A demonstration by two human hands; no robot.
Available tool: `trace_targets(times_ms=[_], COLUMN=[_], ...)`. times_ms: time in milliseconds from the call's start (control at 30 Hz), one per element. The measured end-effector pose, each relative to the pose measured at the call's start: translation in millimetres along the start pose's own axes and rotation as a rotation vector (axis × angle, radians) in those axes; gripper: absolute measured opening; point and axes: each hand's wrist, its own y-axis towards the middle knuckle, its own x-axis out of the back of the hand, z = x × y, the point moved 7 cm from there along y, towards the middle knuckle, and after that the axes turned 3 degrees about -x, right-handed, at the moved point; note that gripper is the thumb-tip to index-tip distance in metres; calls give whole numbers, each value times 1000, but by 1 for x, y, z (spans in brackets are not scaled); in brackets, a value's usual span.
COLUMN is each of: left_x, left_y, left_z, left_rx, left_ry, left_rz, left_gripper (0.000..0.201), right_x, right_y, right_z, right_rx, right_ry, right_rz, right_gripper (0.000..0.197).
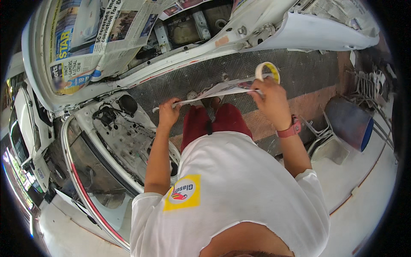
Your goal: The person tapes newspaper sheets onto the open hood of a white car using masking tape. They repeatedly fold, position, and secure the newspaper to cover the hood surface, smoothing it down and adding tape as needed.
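A sheet of newspaper (227,88), seen almost edge-on, stretches between my two hands in front of my legs. My left hand (169,114) is closed on its left end, with a pale strip curling out past the fingers. At the other end my right hand (274,103) is closed on a roll of masking tape (259,71), cream with a yellow inner core. The right fingers also meet the sheet's edge; how they share the grip is partly hidden. Beyond the hands lies the car's open door frame (197,55), apart from the sheet.
Newspaper (124,25) covers the car's opening at upper left. An open car door (124,128) with its inner panel bare stands left of me. To the right are a blue drum (349,122) and a metal-legged chair (327,147). A white car (30,128) is at far left.
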Motion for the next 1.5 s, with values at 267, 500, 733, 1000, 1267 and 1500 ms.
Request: trace_targets(times_ms=[267, 500, 733, 1000, 1267, 1500], left_x=[87, 6, -23, -45, -110, -87], left_y=[10, -8, -32, -64, -26, 21], left_z=[-114, -142, -136, -108, -39, 5], left_rx=[-527, -800, -879, -475, -68, 656], left_ry=[523, 596, 120, -120, -445, -527], left_rz=[-441, 60, 4, 264, 394, -149], left_gripper=[24, 41, 56, 35, 64, 71], right_x=[-42, -125, -208, -229, -224, -193], right_y=[14, 115, 129, 135, 126, 120], right_z=[44, 166, 189, 200, 274, 309], right_rx=[-105, 156, 256, 415, 546, 715], right_ry=[-160, 171, -224, 48, 423, 792], right_rz=[-41, 165, 499, 397, 507, 716], right_gripper=[70, 67, 19, 17, 13, 25])
